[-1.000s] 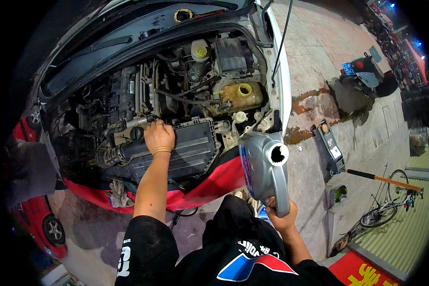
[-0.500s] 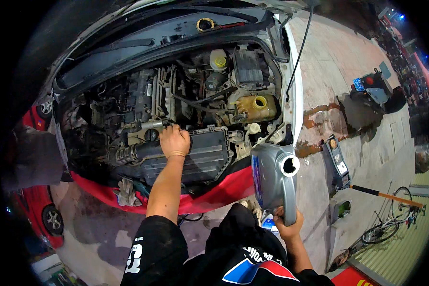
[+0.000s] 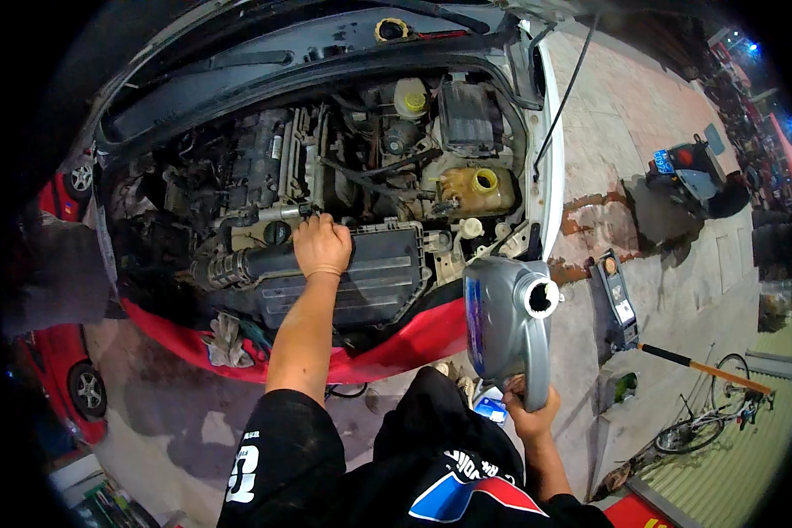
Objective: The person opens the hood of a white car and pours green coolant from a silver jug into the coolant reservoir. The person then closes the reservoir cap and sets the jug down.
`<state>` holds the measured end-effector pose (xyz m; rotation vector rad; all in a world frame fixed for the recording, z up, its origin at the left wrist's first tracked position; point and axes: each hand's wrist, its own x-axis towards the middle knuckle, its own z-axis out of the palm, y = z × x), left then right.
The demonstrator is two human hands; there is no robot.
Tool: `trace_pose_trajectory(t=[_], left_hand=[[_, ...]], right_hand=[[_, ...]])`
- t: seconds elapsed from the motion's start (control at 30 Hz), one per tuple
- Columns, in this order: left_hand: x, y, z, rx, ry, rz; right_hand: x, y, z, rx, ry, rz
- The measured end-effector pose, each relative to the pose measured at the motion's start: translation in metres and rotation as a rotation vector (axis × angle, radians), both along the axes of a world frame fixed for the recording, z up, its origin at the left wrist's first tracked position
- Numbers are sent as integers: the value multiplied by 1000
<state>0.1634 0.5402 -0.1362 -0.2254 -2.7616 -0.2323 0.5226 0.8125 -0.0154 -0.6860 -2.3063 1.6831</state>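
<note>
My left hand (image 3: 322, 248) lies over the back edge of the black air filter box (image 3: 348, 273), fingers apart and bent slightly down, tips hard to see. Just left of it is a round black cap (image 3: 277, 232) on the engine. My right hand (image 3: 533, 409) grips the handle of a grey plastic jug (image 3: 499, 308) at the car's front corner. The jug's white-rimmed mouth is uncapped and faces up. Behind the jug, a yellowed plastic tank (image 3: 462, 194) has an open yellow neck.
A yellow ring-shaped cap (image 3: 392, 30) lies below the windscreen. Gloves (image 3: 227, 341) hang on the red front bumper (image 3: 396, 348). A thin prop rod (image 3: 569, 88) rises at the right fender. On the ground stand a floor jack (image 3: 614, 299), a scooter (image 3: 691, 176) and a bicycle (image 3: 704, 422).
The whole view has shifted slightly, so the engine bay sits a little differently in it. Both hands keep their places, the left at the filter box, the right on the jug's handle.
</note>
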Motion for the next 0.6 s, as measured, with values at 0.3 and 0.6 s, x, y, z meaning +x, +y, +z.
trace_pose_trajectory(t=[0.3, 0.6], left_hand=[[0, 1, -3, -2, -29, 27], [0, 1, -3, 4, -22, 32]], right_hand=[[-4, -3, 2, 9, -13, -12], [2, 0, -10, 37, 9, -11]])
